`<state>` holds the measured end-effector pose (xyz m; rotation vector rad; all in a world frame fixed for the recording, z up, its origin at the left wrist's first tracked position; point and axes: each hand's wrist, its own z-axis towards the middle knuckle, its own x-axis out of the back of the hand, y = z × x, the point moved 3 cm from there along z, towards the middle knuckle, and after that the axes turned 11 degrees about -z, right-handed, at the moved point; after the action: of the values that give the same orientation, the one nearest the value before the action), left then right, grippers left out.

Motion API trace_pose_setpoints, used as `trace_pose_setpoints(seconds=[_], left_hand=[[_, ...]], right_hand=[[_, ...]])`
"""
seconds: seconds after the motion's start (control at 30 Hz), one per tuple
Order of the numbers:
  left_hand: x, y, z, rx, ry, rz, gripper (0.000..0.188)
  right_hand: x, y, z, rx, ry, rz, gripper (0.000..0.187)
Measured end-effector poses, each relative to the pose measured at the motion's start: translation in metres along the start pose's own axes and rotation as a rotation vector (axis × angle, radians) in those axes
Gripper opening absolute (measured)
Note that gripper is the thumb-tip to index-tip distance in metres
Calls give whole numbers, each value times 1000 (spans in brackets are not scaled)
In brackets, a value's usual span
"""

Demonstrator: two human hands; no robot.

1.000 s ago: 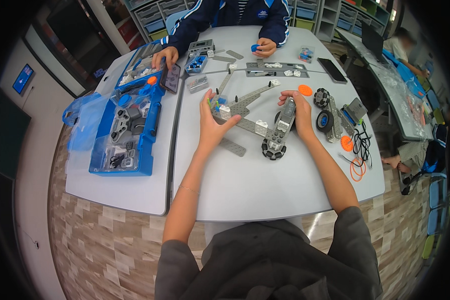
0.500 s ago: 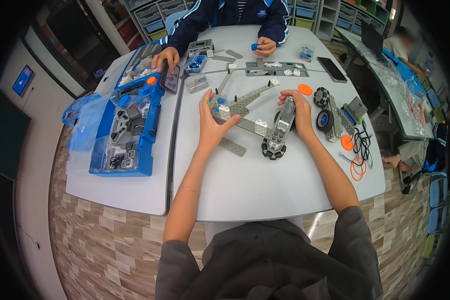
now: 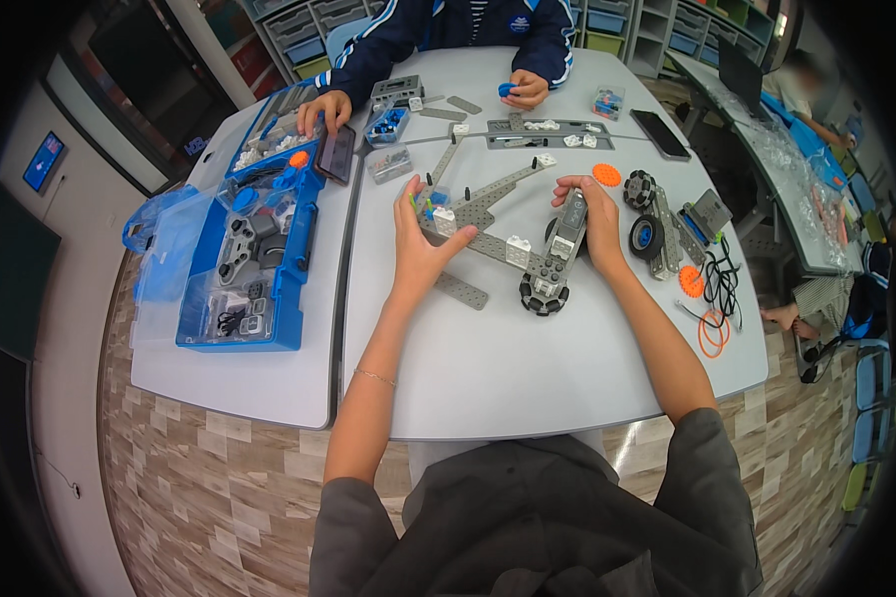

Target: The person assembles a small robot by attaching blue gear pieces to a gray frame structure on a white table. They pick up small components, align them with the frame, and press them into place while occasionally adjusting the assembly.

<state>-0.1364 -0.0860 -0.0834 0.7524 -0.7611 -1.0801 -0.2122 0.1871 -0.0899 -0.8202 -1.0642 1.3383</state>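
Observation:
A grey plastic robot frame (image 3: 490, 246) of perforated beams, with white connectors and black pins, lies in front of me on the table. My left hand (image 3: 420, 244) is closed round its left end, thumb along the beam and fingers on the far side. My right hand (image 3: 597, 227) wraps the outer side of a grey motor (image 3: 568, 242) at the frame's right end. Below that motor an omni wheel (image 3: 545, 296) with black rollers points toward me. Some fingertips of the right hand are hidden behind the motor. A loose-looking grey plate (image 3: 462, 292) sticks out under the frame.
To the left stands an open blue parts case (image 3: 304, 261). On the right lie a wheeled assembly (image 3: 657, 234), black cables (image 3: 724, 286) and orange gears (image 3: 606, 175). Across the table a person (image 3: 448, 45) holds a blue piece and touches a phone (image 3: 336, 154). Another phone (image 3: 660, 135) lies far right.
My hands keep their hold on the frame and motor, almost unmoved. Across the table, the person's hand at the phone has shifted slightly.

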Motion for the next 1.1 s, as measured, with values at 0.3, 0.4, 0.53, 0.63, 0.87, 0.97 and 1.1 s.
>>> trace_pose_setpoints(seconds=[0.3, 0.4, 0.53, 0.63, 0.87, 0.97, 1.1], left_hand=[[0, 1, 0, 7, -2, -4, 109], [0, 1, 0, 5, -1, -8, 108], [0, 1, 0, 8, -3, -8, 109], [0, 1, 0, 3, -3, 0, 109], [0, -1, 0, 3, -1, -13, 108], [0, -1, 0, -6, 1, -7, 108], [0, -1, 0, -2, -1, -7, 108]], right_hand=[[0, 0, 0, -9, -8, 0, 51], [0, 1, 0, -12, -6, -2, 51], [0, 2, 1, -5, -4, -15, 51], [0, 1, 1, 0, -8, -13, 51], [0, 1, 0, -11, 5, 47, 44], [0, 1, 0, -6, 0, 20, 46], [0, 0, 0, -9, -7, -17, 51]])
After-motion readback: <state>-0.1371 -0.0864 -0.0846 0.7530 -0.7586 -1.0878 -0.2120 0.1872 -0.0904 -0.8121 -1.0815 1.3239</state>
